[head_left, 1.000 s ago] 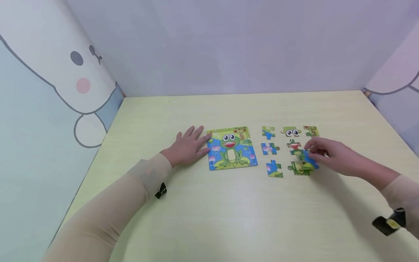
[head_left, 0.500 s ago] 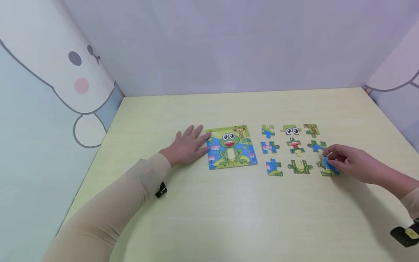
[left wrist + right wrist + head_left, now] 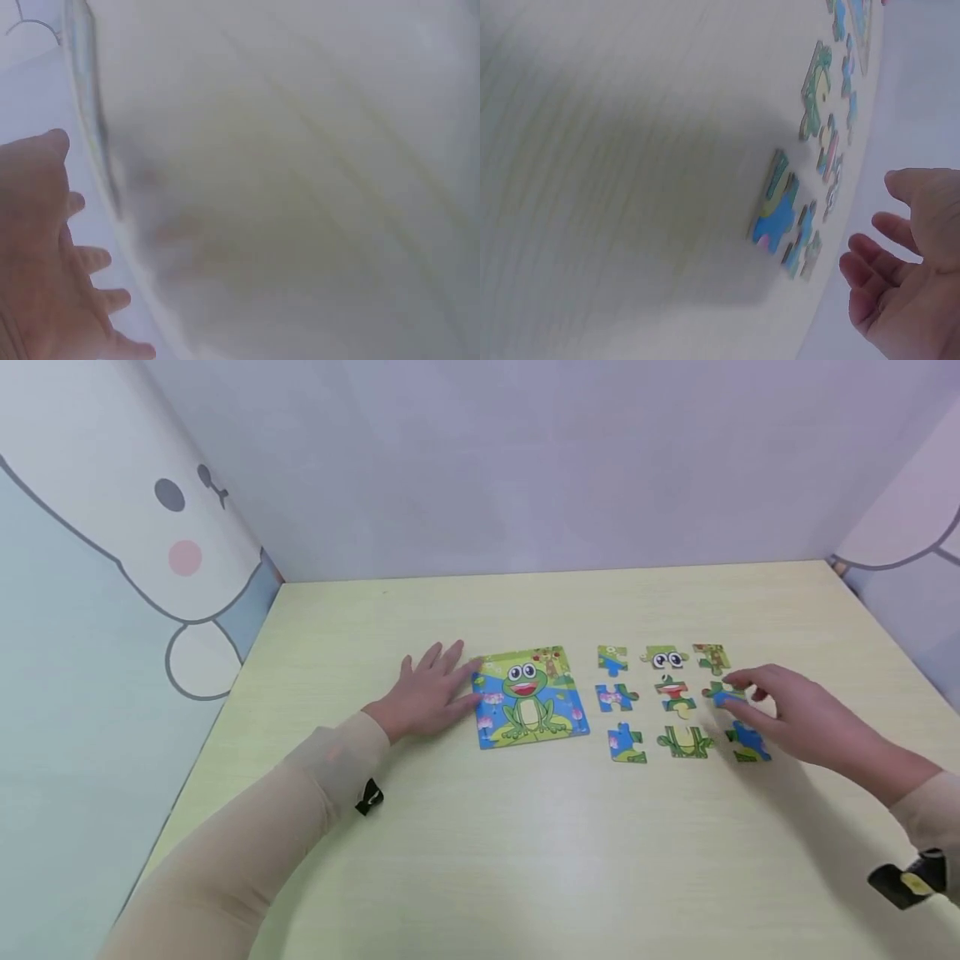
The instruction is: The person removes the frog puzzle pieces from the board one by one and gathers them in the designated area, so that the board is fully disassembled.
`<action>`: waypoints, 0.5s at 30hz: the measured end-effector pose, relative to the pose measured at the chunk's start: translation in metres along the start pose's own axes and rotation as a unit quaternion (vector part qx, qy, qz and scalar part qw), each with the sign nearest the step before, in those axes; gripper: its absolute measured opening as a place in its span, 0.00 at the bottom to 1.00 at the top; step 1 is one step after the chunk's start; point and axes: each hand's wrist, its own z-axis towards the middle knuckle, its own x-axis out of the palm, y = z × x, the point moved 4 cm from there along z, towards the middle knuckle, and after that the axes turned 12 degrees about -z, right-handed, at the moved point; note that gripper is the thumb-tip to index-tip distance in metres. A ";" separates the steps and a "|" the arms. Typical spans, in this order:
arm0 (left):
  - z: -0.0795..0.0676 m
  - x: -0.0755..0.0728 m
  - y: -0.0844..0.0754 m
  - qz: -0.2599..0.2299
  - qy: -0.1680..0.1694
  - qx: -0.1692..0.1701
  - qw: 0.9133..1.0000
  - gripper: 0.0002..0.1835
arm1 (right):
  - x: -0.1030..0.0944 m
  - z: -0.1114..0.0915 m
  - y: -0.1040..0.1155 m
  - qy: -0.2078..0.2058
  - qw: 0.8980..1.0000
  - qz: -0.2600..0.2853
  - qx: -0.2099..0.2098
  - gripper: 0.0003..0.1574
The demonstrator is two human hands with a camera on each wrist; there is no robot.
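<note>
A square frog picture board (image 3: pixel 530 697) lies flat on the table. My left hand (image 3: pixel 423 702) rests with fingers spread at its left edge, fingertips on the border. To the right of the board, puzzle pieces lie apart in rows, among them a frog-eyes piece (image 3: pixel 666 658), a mouth piece (image 3: pixel 676 697) and a belly piece (image 3: pixel 686 742). My right hand (image 3: pixel 806 714) hovers above the right column with thumb and fingers parted, holding nothing. It partly hides the middle-right piece (image 3: pixel 722 695). The blue lower-right piece (image 3: pixel 776 217) lies on the table below that hand.
The light wooden table (image 3: pixel 487 835) meets a pale wall (image 3: pixel 555 468) at its back edge. Painted cartoon figures cover the left panel (image 3: pixel 90 693) and part of the right side. Beige sleeves with black wrist straps cover both forearms.
My right hand carried the blue corner piece rightward, set it at the lower right of the rows and let go. It has since risen and moved slightly left. The left hand stays in place.
</note>
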 end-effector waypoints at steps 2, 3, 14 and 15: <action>-0.001 -0.002 -0.009 0.004 -0.014 -0.016 1.000 0.39 | -0.003 0.003 0.015 -0.023 1.000 -0.017 -0.010 0.32; -0.002 -0.003 -0.014 0.008 -0.024 -0.025 0.999 0.40 | -0.005 0.004 0.023 -0.040 0.999 -0.026 -0.022 0.34; -0.028 -0.009 -0.072 0.008 -0.085 -0.032 0.996 0.43 | -0.007 0.018 0.136 -0.038 0.993 -0.075 -0.086 0.49; -0.029 -0.009 -0.075 0.009 -0.089 -0.026 0.996 0.43 | -0.007 0.020 0.144 -0.037 0.992 -0.074 -0.091 0.50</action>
